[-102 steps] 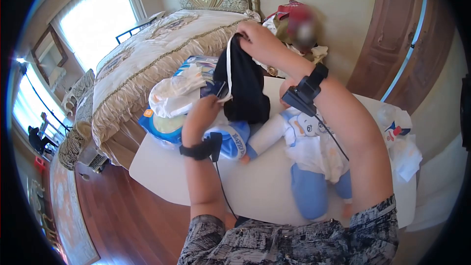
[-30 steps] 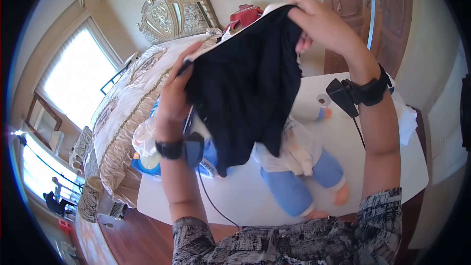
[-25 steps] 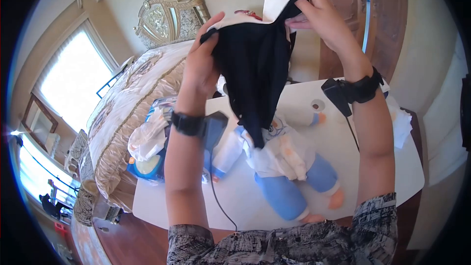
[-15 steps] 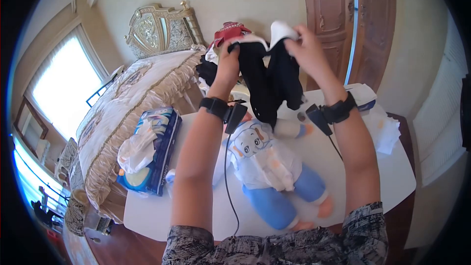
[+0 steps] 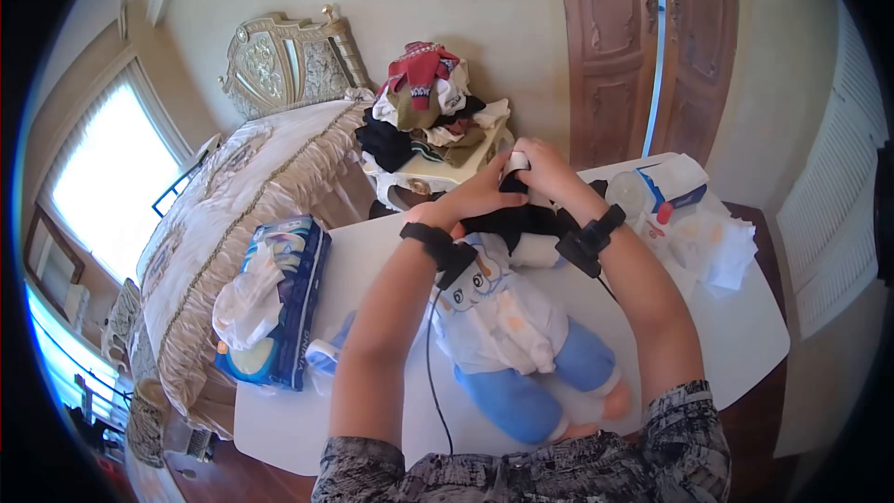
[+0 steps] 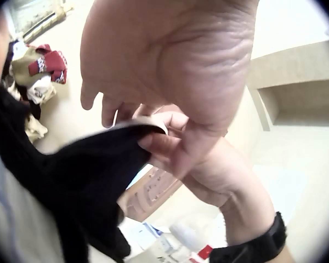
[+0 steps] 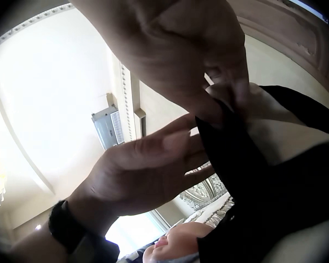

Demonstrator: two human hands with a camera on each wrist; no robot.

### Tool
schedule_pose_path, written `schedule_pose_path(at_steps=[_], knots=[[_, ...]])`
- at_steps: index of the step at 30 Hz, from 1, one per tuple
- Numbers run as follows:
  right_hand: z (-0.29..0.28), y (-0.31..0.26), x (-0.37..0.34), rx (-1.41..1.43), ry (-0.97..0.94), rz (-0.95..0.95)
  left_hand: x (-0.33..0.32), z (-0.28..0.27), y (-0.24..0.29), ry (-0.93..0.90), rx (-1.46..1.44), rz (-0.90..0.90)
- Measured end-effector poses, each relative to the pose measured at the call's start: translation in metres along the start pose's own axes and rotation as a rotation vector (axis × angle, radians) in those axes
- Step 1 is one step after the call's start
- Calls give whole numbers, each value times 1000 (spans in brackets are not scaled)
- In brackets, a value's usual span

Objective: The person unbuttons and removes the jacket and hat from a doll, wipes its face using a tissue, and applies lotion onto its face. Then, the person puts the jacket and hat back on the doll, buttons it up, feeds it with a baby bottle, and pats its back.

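Observation:
A black garment with a white inner side hangs from both hands above a doll [image 5: 507, 321]. The left hand [image 5: 480, 194] holds its edge between thumb and fairly straight fingers; the black cloth [image 6: 98, 164] spreads below that thumb in the left wrist view. Close beside it, the right hand [image 5: 545, 169] pinches the gathered top, where black cloth [image 7: 236, 159] meets white. The doll lies on its back in a white top and blue trousers, its head mostly hidden by hands and garment; part of its face [image 7: 183, 241] shows in the right wrist view.
On the white table [image 5: 279, 419], a blue diaper pack [image 5: 303, 312] with white cloth on it stands left. Tissues [image 5: 731, 251] and a clear round container [image 5: 629, 191] lie right. Beyond are a clothes pile [image 5: 424, 112] on a nightstand and a bed [image 5: 251, 186].
Both hands have come down and together, lowering the black garment from its raised, spread position to just above the doll's upper body. The view has shifted, bringing the clothes pile into sight.

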State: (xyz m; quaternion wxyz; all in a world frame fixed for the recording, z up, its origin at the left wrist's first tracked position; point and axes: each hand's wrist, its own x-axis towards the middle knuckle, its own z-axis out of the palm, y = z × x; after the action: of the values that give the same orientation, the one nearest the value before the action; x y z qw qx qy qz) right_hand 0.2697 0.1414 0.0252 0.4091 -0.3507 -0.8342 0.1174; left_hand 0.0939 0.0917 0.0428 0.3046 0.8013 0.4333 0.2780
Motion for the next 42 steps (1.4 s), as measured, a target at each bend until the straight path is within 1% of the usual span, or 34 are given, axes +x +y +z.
schedule_pose_path(at_steps=[1, 4, 5, 7, 9, 12, 13, 15, 16, 18, 19, 21, 22, 23, 24, 26, 27, 30, 31, 33, 34, 36, 37, 39, 40, 41, 42], knots=[[0, -3, -2, 44, 33, -22, 6, 6, -9, 92, -40, 31], [6, -1, -21, 135, 228, -102, 19, 7, -39, 314, 90, -31], [3, -3, -33, 94, 140, 8, 23, 12, -56, 465, 66, 90], [-20, -34, -60, 13, -38, 229, 29, 7, -78, 536, 142, -28], [-28, -40, -72, 267, -696, 561, 31, 4, -83, 581, 170, -165], [-8, -32, -106, 596, -895, 752, 41, -1, -90, 634, 259, -220], [0, -23, -115, 724, -837, 799, 41, -2, -84, 643, 301, -234], [20, 5, -131, 980, -711, 878, 43, -7, -73, 582, 340, -248], [28, 16, -135, 1136, -655, 958, 46, -10, -71, 553, 362, -255], [40, 29, -141, 1453, -528, 1105, 50, -8, -67, 574, 417, -230], [43, 32, -146, 1528, -480, 1146, 51, -5, -66, 583, 445, -217], [48, 34, -154, 1682, -381, 1225, 52, 3, -67, 444, 455, -109], [49, 32, -155, 1726, -301, 1195, 52, 6, -68, 375, 458, -57], [51, 30, -156, 1769, -221, 1167, 51, 7, -71, 195, 516, 38], [53, 28, -158, 1810, -140, 1144, 49, 13, -68, 89, 503, -22], [59, 32, -156, 1823, 38, 1183, 49, 25, -62, -122, 475, -140], [59, 32, -153, 1825, 128, 1201, 49, 27, -58, -248, 514, -173], [59, 27, -146, 1753, 271, 1116, 48, 36, -40, -478, 578, -281], [68, 36, -147, 1751, 319, 1064, 48, 36, -31, -520, 576, -345], [86, 48, -141, 1744, 410, 957, 44, 33, -13, -542, 544, -354], [89, 49, -141, 1726, 453, 957, 43, 31, -9, -551, 529, -359], [91, 48, -138, 1688, 535, 956, 47, 32, -33, -408, 587, -282], [91, 47, -137, 1565, 526, 813, 48, 32, -38, -335, 614, -241], [89, 46, -134, 1307, 499, 539, 52, 32, -42, -102, 711, -237], [81, 31, -130, 1238, 528, 518, 54, 32, -42, 15, 755, -233], [67, 2, -123, 1169, 556, 497, 60, 33, -50, 109, 754, -191], [58, -14, -117, 1097, 584, 474, 63, 32, -50, 138, 685, -113]])
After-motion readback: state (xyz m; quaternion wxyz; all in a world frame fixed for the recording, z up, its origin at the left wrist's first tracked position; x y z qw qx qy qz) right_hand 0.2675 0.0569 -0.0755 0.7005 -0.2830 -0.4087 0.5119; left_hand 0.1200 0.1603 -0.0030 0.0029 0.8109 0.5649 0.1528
